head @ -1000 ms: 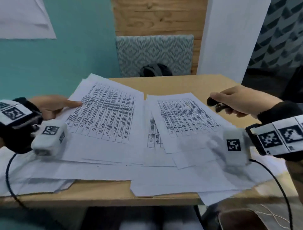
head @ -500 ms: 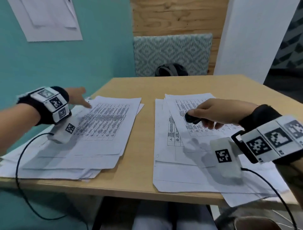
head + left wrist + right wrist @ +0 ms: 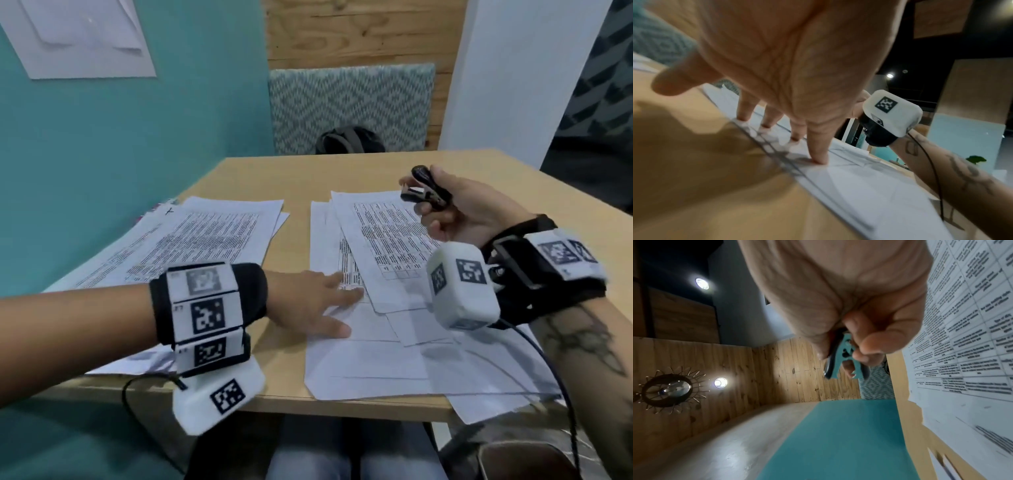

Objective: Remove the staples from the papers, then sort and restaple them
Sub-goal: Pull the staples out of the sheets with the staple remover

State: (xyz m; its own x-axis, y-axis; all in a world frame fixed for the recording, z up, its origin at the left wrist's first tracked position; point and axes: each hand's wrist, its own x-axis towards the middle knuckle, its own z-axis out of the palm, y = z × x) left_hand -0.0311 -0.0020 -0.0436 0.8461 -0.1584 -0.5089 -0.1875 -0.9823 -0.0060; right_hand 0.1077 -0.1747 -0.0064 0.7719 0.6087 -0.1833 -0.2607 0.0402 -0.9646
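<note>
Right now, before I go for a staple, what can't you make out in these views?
- Staples in the right stack of papers: too small, head view.
- Staple remover claws: partly covered by the right hand.
- Sheet edges under the left hand: blurred, left wrist view.
- Printed text: illegible.

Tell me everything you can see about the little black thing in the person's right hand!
It is a staple remover, small and claw-shaped, with black grips that look like plastic and pale metal jaws with pointed teeth, best seen in the right wrist view. The right hand pinches it between thumb and fingers, holding it in the air above the far end of the right-hand pile of papers. It touches only the hand, no paper.
</note>
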